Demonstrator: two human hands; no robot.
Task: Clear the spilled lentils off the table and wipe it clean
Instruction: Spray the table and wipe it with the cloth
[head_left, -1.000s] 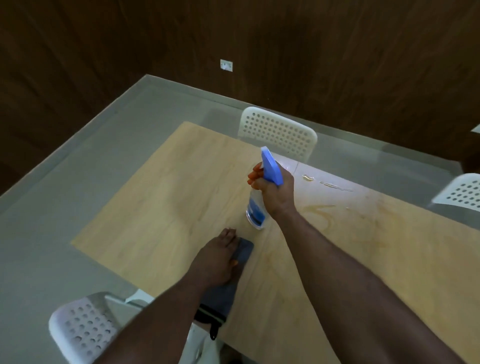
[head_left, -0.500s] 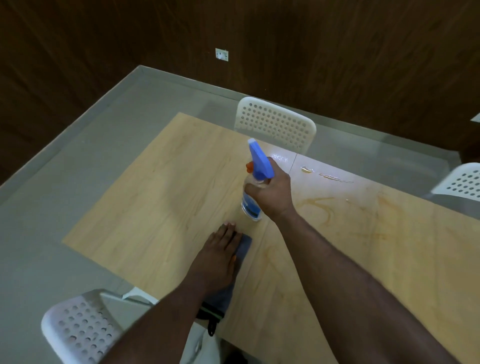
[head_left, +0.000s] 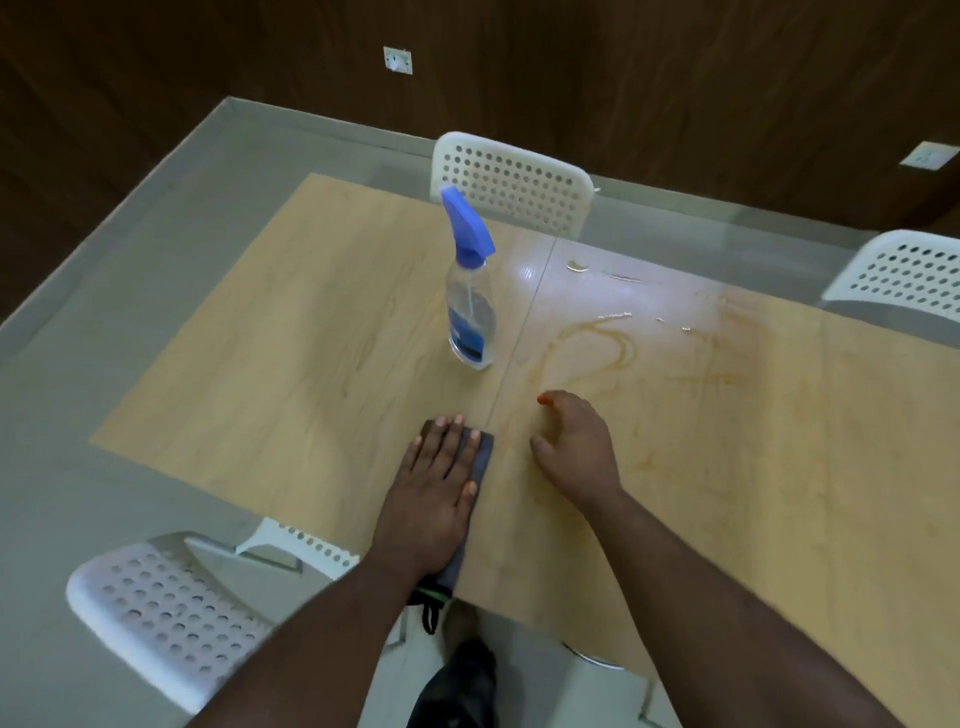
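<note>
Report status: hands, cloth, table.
Left hand flat on cloth. Right hand empty, curled, over table. Spray bottle upright, untouched. Orange smears and droplets unwiped.

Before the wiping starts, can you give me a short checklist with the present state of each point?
1. Spray bottle set down upright, clear of both hands: ok.
2. Left hand flat on the cloth: ok.
3. Right hand free, holding nothing: ok.
4. Table clean: not ok, orange streaks and small bits lie to the right of the bottle.
5. Streaked area wet with spray: cannot tell.
6. Cloth clean enough to wipe: cannot tell, mostly covered.
</note>
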